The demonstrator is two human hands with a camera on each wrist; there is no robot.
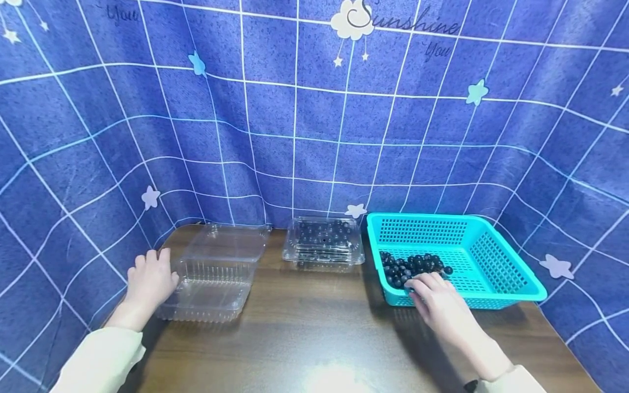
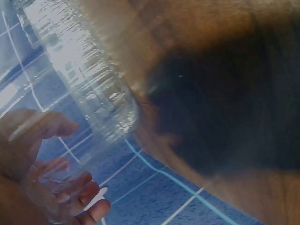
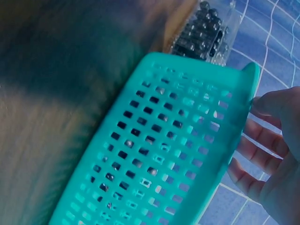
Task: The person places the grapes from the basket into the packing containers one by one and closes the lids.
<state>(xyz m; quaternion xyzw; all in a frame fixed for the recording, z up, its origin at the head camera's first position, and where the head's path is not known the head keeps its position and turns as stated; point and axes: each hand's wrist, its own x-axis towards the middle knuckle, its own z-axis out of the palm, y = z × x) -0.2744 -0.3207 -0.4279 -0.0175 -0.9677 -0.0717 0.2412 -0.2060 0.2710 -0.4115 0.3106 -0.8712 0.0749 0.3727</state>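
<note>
A turquoise basket (image 1: 491,262) with slotted walls holds a heap of dark, round, grape-like fruit (image 1: 400,267) on its left side. Over its front rim reaches my right hand (image 1: 442,311), close to the fruit; the right wrist view shows the spread fingers (image 3: 260,157) at the rim, their tips partly hidden. On the left, a clear plastic clamshell box (image 1: 211,297) stands with its lid (image 1: 226,243) folded back. My left hand (image 1: 149,281) is at the box's left edge. Through clear plastic, the left wrist view shows its thumb and loosely bent fingers (image 2: 89,192) apart.
A closed clear box (image 1: 324,240) with dark fruit inside stands at the back middle of the brown wooden table (image 1: 304,333). A blue curtain (image 1: 319,120) with white grid lines rises right behind the table and along both sides.
</note>
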